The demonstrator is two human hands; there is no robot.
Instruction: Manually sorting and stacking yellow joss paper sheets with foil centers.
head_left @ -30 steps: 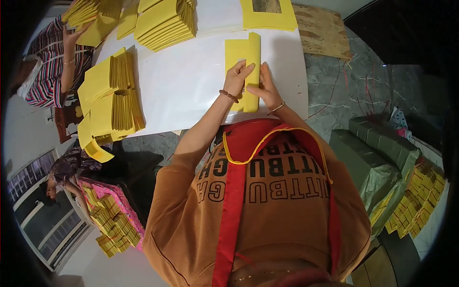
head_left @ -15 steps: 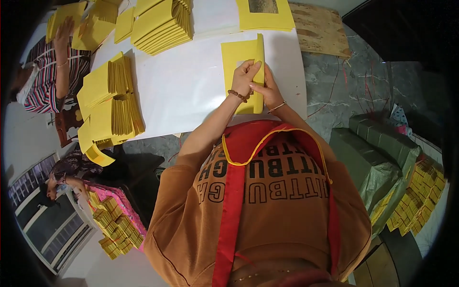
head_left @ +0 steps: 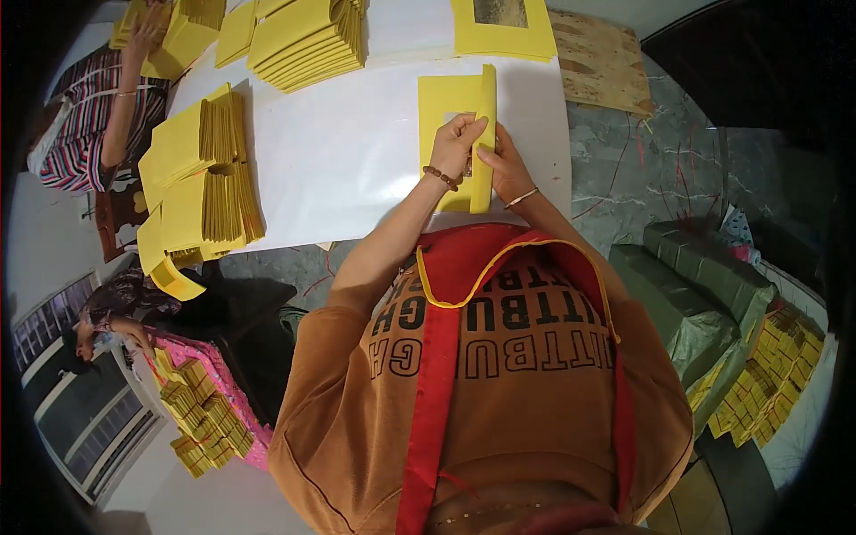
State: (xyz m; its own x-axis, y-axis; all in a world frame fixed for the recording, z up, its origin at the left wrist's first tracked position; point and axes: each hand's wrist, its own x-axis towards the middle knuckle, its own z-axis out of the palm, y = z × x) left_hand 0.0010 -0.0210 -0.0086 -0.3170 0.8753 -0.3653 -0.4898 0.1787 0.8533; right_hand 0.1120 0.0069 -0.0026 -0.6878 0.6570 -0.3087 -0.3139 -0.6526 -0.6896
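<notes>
A yellow paper sheet (head_left: pixel 437 98) lies near the right end of the white table, its right side folded into a narrow raised strip (head_left: pixel 482 192). My left hand (head_left: pixel 457 143) is closed at the strip, thumb and fingers pinching its edge around mid-length. From the right, my right hand (head_left: pixel 510 168) grips the same fold, its thumb over the strip and its other fingers partly hidden behind it. A small pale patch on the sheet shows beside my left hand.
Stacks of folded yellow paper (head_left: pixel 183 143) stand on the table (head_left: pixel 330 169) at left, with another stack (head_left: pixel 308 45) farther back. More yellow sheets (head_left: pixel 504 40) lie at the far right. One co-worker's hand (head_left: pixel 147 31) touches yellow paper; another person (head_left: pixel 116 312) is near bundles. Green-wrapped packages (head_left: pixel 664 294) sit at right.
My right thumb has drawn back slightly to the right along the folded strip, while my left hand keeps its pinch. The co-worker's hand at far left has moved up and right.
</notes>
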